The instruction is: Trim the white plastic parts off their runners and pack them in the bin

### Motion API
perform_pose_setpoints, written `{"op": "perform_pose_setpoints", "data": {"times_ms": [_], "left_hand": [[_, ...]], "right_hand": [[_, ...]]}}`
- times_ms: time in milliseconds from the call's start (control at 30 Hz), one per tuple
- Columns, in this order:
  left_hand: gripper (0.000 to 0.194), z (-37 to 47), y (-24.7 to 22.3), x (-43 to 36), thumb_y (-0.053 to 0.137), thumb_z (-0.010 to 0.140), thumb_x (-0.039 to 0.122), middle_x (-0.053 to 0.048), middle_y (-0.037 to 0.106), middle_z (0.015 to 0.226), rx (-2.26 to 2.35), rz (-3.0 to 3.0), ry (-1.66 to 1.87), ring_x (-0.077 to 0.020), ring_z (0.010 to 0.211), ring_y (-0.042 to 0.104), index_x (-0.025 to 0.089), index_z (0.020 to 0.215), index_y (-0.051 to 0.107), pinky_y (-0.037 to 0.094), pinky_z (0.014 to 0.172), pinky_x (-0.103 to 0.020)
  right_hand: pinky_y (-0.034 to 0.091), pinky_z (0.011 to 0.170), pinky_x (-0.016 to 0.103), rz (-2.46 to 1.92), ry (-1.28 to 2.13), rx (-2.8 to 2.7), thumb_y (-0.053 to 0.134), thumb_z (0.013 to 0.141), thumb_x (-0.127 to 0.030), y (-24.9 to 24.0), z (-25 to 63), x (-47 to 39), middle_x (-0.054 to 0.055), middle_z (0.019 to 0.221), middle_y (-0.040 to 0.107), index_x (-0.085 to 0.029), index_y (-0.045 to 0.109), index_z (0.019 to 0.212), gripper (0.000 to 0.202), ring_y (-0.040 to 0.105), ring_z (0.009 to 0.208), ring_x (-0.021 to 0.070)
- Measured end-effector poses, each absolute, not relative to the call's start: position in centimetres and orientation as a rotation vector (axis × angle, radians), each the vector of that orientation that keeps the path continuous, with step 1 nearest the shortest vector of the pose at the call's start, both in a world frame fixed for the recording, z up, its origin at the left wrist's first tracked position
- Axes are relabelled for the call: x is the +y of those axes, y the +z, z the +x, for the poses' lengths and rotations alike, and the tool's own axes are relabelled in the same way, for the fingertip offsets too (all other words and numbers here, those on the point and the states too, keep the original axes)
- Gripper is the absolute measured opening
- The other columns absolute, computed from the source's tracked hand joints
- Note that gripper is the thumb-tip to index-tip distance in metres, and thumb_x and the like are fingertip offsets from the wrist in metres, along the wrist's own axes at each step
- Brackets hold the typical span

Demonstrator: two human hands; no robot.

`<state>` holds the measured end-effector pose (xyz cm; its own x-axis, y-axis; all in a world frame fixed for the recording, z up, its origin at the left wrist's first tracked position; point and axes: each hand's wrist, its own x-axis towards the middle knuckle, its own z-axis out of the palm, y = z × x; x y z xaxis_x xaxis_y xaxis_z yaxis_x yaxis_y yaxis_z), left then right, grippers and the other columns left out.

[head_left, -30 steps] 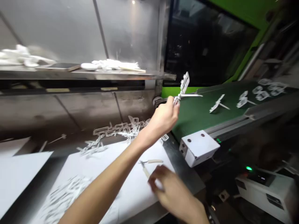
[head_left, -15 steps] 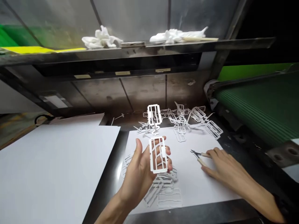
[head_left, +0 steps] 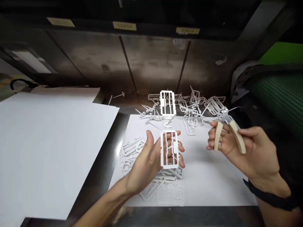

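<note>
My left hand (head_left: pixel 144 165) is palm up, holding a white plastic moulding (head_left: pixel 175 147): two slotted rectangular frames joined by a curved runner. The lower frame lies across my fingers; the upper one sticks out beyond them. To the right, my right hand (head_left: pixel 255 154) holds side cutters (head_left: pixel 237 137) with cream handles. Their handles are spread and the metal jaws point away from me, over part of the frame pile. Beneath and beside my left hand are loose white frames (head_left: pixel 132 146), partly hidden by it. Thin runner scraps (head_left: pixel 151 110) lie behind the held piece.
A white paper sheet (head_left: pixel 201 186) covers the dark metal table under both hands. Joined frames (head_left: pixel 193 116) are heaped at its back edge. White sheets (head_left: pixel 54 145) lie on the left. A metal wall (head_left: pixel 151 60) stands behind, and a green conveyor belt (head_left: pixel 279 94) is at the right.
My right hand has lifted the side cutters off the paper and turned palm up. My left hand still holds the moulding, now slightly turned. The view has tilted down.
</note>
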<state>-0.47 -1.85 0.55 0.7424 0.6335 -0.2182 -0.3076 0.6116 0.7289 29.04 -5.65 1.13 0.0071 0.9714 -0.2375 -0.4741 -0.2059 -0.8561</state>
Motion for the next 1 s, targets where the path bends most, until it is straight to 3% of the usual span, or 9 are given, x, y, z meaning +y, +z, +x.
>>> {"op": "perform_pose_setpoints", "data": {"times_ms": [100,167,267,433,567,767,1000], "left_hand": [[0.091,-0.5,-0.1,-2.0,0.01,0.106,0.085,-0.012,0.063,0.129,0.469,0.709,0.533,-0.0256,0.098,0.067,0.026,0.156,0.059,0.051,0.098,-0.043],[0.092,-0.5,-0.2,-2.0,0.011,0.106,0.086,-0.012,0.063,0.13,0.451,0.694,0.521,-0.0252,0.099,0.068,0.026,0.155,0.061,0.05,0.098,-0.042],[0.093,-0.6,-0.2,-2.0,0.015,0.106,0.087,-0.012,0.063,0.127,0.478,0.661,0.519,-0.0242,0.098,0.068,0.024,0.152,0.065,0.052,0.098,-0.041],[0.081,-0.4,-0.3,-1.8,0.022,0.112,0.077,-0.01,0.067,0.118,0.553,0.64,0.506,-0.0229,0.093,0.068,0.021,0.147,0.07,0.054,0.094,-0.038],[0.069,-0.4,-0.2,-1.7,0.033,0.115,0.069,-0.008,0.069,0.106,0.599,0.674,0.299,-0.0194,0.079,0.067,0.019,0.139,0.074,0.052,0.086,-0.035],[0.067,-0.3,0.3,-1.6,0.035,0.115,0.068,-0.008,0.068,0.105,0.633,0.729,0.026,-0.02,0.079,0.063,0.018,0.138,0.074,0.05,0.089,-0.035],[0.069,-0.2,0.3,-1.5,0.033,0.115,0.066,-0.007,0.067,0.096,0.635,0.721,-0.023,-0.0166,0.071,0.06,0.015,0.129,0.077,0.05,0.08,-0.03]], "right_hand": [[0.066,0.083,0.046,-0.983,1.449,-0.668,0.054,0.091,-0.035,0.6,28.3,-4.5,0.012,0.11,0.066,-0.019,0.082,0.106,0.035,0.066,0.098,0.0307],[0.064,0.079,0.043,-1.015,1.42,-0.708,0.057,0.095,-0.035,-0.1,28.1,-4.6,0.01,0.103,0.065,-0.021,0.08,0.101,0.028,0.064,0.093,0.029],[0.06,0.077,0.037,-1.124,1.388,-0.743,0.06,0.106,-0.041,-1.3,27.8,-5.2,0.006,0.09,0.062,-0.023,0.079,0.098,0.027,0.061,0.083,0.0243],[0.055,0.089,0.037,-1.224,1.446,-0.773,0.072,0.102,-0.032,-2.4,26.9,-6.0,0.005,0.096,0.061,-0.024,0.079,0.101,0.011,0.061,0.093,0.0248],[0.052,0.083,0.037,-1.097,1.454,-0.713,0.066,0.102,-0.029,-2.4,26.1,-6.2,0.003,0.086,0.057,-0.025,0.068,0.087,0.016,0.057,0.085,0.0241],[0.052,0.085,0.033,-1.144,1.11,-0.798,0.053,0.118,-0.047,-1.9,25.6,-6.4,0.003,0.087,0.063,-0.025,0.074,0.099,0.036,0.06,0.086,0.021],[0.055,0.09,0.036,-1.215,0.987,-0.784,0.066,0.113,-0.044,-1.8,25.6,-6.6,0.004,0.094,0.062,-0.026,0.072,0.095,0.026,0.062,0.092,0.0229]]}}
